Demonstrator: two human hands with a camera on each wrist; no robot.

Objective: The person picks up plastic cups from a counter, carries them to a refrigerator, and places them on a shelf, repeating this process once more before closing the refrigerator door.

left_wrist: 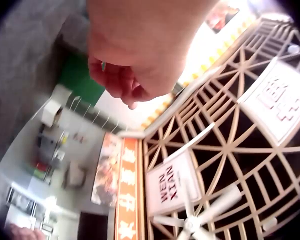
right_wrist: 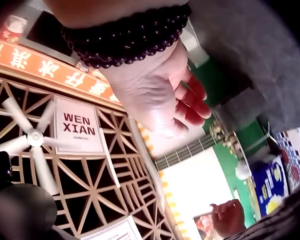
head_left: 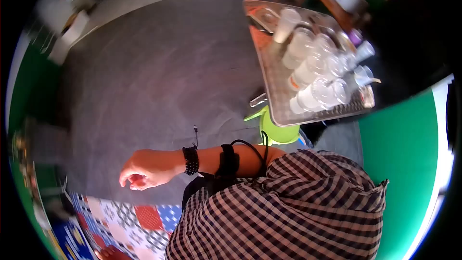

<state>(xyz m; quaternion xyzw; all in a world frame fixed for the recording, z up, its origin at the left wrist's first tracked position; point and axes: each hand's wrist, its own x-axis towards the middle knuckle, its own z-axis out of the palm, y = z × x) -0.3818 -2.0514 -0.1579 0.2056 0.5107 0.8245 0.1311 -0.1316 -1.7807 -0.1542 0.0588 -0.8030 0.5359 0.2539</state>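
My right hand reaches out over the grey floor in the head view, with a dark beaded bracelet at its wrist. Its fingers hang loosely curled and hold nothing, as the right wrist view also shows. A black strap circles the forearm, and a short cable sticks out by the bracelet. In the left wrist view my left hand has loosely bent fingers with nothing between them. Neither hand touches an object. Nearest to the right arm is a lime green plastic stool, just beyond the elbow.
A metal tray carries several clear and white plastic cups at the upper right. A green wall stands on the right. Patterned tiles lie at the lower left. Overhead, the wrist views show a lattice ceiling and a fan.
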